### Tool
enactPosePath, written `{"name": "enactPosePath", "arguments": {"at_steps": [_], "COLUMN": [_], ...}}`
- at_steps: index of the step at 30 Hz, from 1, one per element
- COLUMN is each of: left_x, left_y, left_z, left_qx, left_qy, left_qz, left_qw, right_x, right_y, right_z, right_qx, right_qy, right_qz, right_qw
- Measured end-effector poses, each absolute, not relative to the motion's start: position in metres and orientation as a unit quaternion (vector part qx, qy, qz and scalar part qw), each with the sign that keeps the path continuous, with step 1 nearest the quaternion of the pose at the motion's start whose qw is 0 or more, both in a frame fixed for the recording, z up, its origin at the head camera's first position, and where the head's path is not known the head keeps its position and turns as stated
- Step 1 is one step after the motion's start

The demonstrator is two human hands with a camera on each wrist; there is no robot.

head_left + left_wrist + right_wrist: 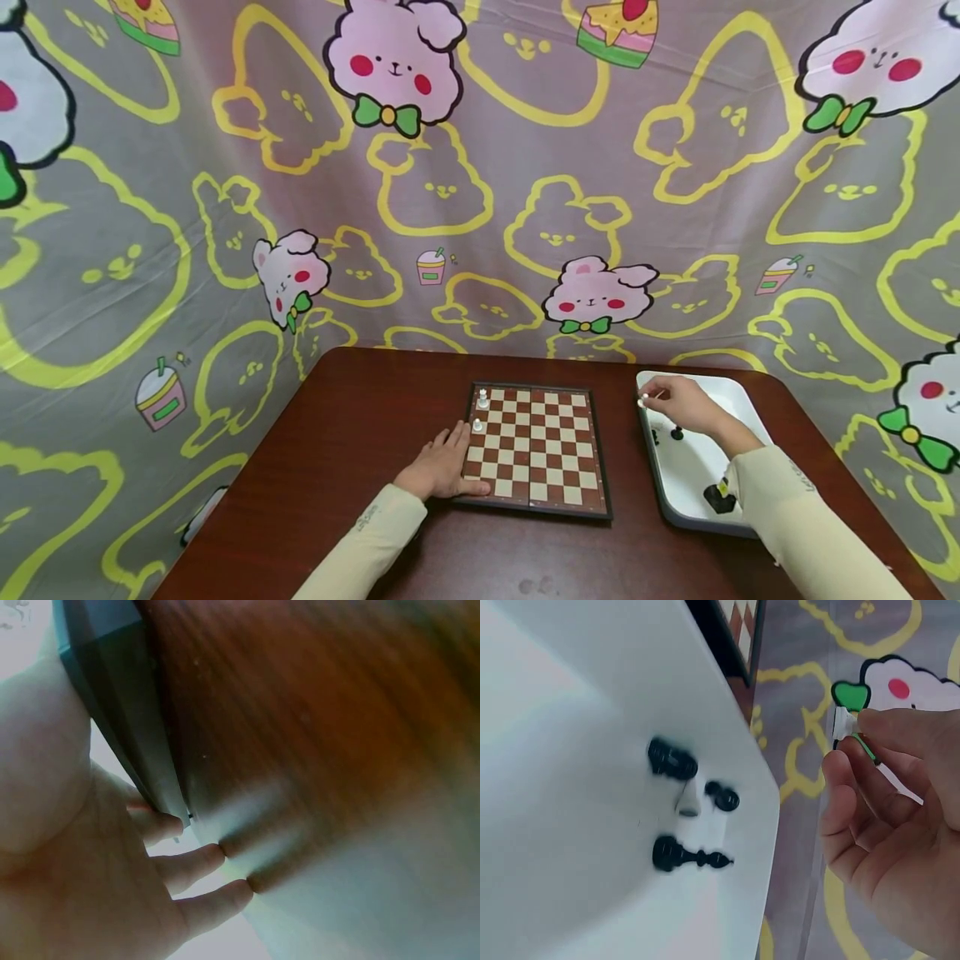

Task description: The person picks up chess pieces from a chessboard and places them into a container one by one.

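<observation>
My right hand [684, 403] pinches a small white chess piece [844, 724] between thumb and fingertips, over the left rim of a white tray [693, 479]. Fingers partly cover that piece, so its kind is unclear. My left hand [442, 464] lies along the left edge of the chessboard [530, 450], thumb over its near left corner. In the left wrist view, extended fingertips [238, 894] touch the table beside the board's dark side [124, 697]. On the board's left column stand a tall white piece with a crown-like top [483, 399] and a white pawn [477, 425].
Inside the tray lie black chess pieces, among them a slender one [686, 855], a thick one [673, 759] and a small one [724, 796], with a blurred white piece [688, 801] between. A black object with a yellow patch [720, 497] shows by the right wrist. Patterned cloth hangs behind the table [375, 392].
</observation>
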State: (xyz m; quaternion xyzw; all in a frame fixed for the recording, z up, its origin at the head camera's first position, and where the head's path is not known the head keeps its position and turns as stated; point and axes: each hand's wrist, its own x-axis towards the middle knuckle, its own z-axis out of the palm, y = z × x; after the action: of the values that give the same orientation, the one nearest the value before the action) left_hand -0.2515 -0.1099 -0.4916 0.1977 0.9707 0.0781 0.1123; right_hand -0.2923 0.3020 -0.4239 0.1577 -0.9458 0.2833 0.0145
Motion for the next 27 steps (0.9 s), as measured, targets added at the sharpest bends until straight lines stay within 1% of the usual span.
{"name": "enactPosePath", "arguments": {"at_steps": [7, 16, 27], "left_x": [-0.252, -0.251, -0.252], "left_y": [-0.110, -0.111, -0.110], "left_z": [-0.491, -0.490, -0.491], "left_qx": [0.197, 0.198, 0.199], "left_qy": [0.971, 0.970, 0.970], "left_qz": [0.080, 0.087, 0.082], "left_qw": [0.111, 0.114, 0.112], "right_x": [-0.292, -0.284, -0.283], "right_y": [0.322, 0.338, 0.341], "right_z": [-0.426, -0.427, -0.424], "right_qx": [0.163, 0.136, 0.150], "right_qy": [-0.947, -0.954, -0.949], "right_qz": [0.274, 0.267, 0.276], "right_qw": [0.039, 0.014, 0.017]}}
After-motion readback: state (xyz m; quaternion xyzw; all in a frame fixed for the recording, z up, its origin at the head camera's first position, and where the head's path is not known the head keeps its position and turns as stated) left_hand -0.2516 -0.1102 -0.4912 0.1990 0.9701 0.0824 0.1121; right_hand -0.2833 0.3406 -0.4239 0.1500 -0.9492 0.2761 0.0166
